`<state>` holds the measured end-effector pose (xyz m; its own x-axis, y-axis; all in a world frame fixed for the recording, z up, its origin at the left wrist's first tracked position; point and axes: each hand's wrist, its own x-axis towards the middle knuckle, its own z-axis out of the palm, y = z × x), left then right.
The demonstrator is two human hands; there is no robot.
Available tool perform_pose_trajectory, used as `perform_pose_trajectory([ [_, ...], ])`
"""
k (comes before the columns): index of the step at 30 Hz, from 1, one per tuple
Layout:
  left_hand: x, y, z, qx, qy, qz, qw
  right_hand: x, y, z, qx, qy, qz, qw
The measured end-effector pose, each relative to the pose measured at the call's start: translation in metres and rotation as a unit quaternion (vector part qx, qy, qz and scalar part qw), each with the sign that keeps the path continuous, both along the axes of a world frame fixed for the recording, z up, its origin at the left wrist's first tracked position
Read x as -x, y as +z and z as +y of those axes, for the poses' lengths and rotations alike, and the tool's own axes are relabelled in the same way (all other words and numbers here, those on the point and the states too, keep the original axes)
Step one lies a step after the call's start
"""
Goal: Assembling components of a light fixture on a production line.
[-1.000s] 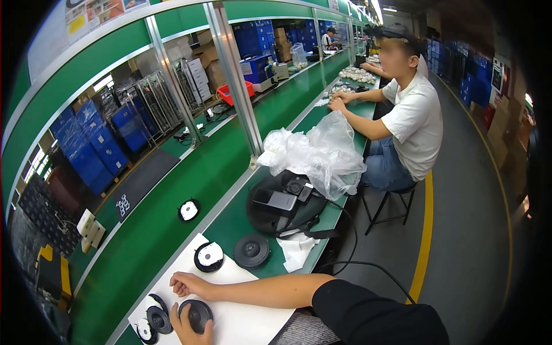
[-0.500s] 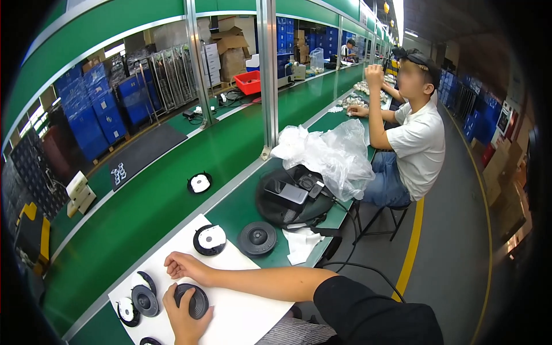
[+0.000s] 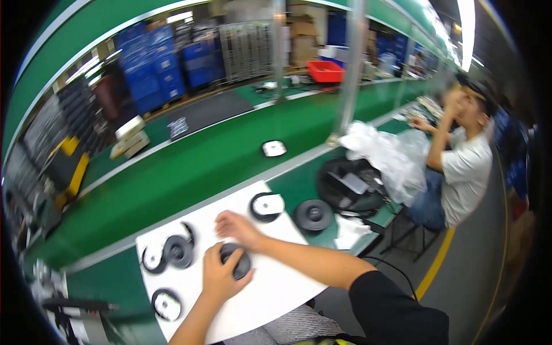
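Pinching one of three ridged black discs: left grip; right grip unclear.

On the table, a sheet is laid. Above it, a disc is grasped by the left hand; the right hand is placed just behind. To their left, a second disc is set between two parts, with a round part nearer the front. Another piece is placed at the back right corner. Right of the sheet, a third disc is followed by a bag, before which paper is laid. Behind the table, a unit is carried on the belt.
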<state>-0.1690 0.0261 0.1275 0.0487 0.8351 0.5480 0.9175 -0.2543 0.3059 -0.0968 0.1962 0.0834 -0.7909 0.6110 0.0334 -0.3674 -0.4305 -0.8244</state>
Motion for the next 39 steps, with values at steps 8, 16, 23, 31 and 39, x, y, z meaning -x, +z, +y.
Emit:
perform_pose_trajectory([
  [8, 0.016, 0.008, -0.004, 0.035, -0.027, -0.058, 0.997, -0.019, 0.034, -0.018, -0.208, -0.046, -0.055, 0.975],
  [16, 0.019, 0.007, -0.004, 0.024, -0.052, -0.056, 0.997, -0.035, 0.116, 0.132, -0.760, -0.254, -0.346, 0.488],
  [23, 0.029, -0.012, -0.011, 0.013, -0.043, -0.079, 0.996, -0.069, 0.045, 0.298, -0.446, -0.226, -0.688, 0.526],
  [31, 0.022, -0.009, -0.004, 0.008, -0.083, -0.099, 0.992, -0.112, 0.060, 0.360, -0.530, -0.168, -0.532, 0.639],
  [39, 0.035, -0.014, -0.011, 0.012, -0.062, -0.111, 0.992, 0.014, 0.110, 0.103, -0.704, 0.060, -0.435, 0.557],
])
